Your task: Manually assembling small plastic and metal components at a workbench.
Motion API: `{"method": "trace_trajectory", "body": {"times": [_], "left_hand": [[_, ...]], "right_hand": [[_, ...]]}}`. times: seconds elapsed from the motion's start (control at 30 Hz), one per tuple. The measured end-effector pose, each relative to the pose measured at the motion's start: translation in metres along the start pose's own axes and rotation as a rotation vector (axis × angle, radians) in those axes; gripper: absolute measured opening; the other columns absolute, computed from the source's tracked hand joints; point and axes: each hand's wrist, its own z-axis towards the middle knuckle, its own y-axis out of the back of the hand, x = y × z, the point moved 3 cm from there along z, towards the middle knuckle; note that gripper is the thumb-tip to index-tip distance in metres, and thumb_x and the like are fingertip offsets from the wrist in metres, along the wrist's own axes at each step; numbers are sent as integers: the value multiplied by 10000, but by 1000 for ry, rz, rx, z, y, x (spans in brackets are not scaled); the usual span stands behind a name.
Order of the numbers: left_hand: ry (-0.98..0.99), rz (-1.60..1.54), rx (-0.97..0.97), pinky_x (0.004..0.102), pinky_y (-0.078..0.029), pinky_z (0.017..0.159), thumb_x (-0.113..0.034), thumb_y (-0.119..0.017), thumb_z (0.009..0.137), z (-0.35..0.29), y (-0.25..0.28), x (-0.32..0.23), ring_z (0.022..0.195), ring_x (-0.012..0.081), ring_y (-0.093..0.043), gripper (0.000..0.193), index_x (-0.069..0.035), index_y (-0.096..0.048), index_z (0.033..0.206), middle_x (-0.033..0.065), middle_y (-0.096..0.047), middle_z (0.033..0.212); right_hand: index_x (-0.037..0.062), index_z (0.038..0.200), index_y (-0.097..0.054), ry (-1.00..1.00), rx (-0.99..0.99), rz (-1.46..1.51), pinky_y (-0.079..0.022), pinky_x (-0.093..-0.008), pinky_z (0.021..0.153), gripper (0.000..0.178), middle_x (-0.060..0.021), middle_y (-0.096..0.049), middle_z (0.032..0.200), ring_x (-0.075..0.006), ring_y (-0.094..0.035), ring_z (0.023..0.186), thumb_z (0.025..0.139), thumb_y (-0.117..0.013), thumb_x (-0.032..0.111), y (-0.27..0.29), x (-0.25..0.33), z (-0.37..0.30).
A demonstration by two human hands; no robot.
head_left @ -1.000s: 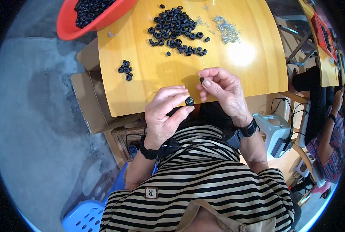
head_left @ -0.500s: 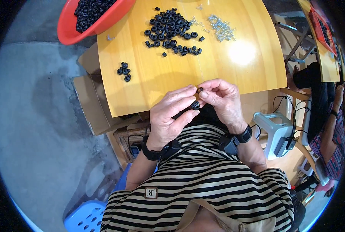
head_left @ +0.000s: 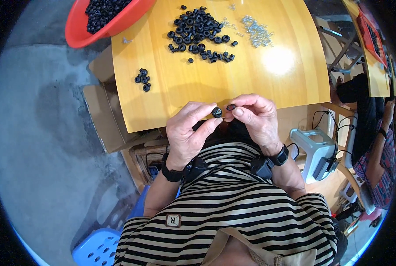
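My left hand pinches a round black plastic part between thumb and forefinger; something shiny shows in its middle. Close beside it, my right hand holds a smaller black piece with a reddish-brown face in its fingertips. The two pieces are a little apart, above the table's near edge. Farther off on the yellow wooden table lies a loose heap of black plastic parts. Small metal springs lie to the right of that heap. A small cluster of black parts sits at the left.
A red basin full of black parts stands at the far left. Below the table's left edge are cardboard boxes. A pale stool with cables is at the right, near another person's arm. A blue plastic stool is lower left.
My left hand has raised the round black part and turned its face upward. The smaller piece in my right fingers has tilted, and the two pieces now sit side by side.
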Motion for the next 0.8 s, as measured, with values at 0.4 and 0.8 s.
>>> {"method": "trace_trajectory", "body": {"times": [0.4,0.8], "left_hand": [[-17,7,-3,287,-530,721,47,-766,727,1,-2,-1,817,216,-664,344,15,-674,1057,136,-690,919],[36,-296,37,310,-530,778,96,-742,719,2,-2,0,886,245,-672,371,10,-674,1073,166,-697,992]], "right_hand": [[-2,999,-693,143,-17,-198,-505,-216,649,151,-96,-698,946,-99,-626,775,849,-691,-3,-12,9,-4],[-12,987,-703,239,25,-254,-527,-281,780,174,-129,-699,952,-180,-657,863,814,-707,-33,-18,27,-8]]}}
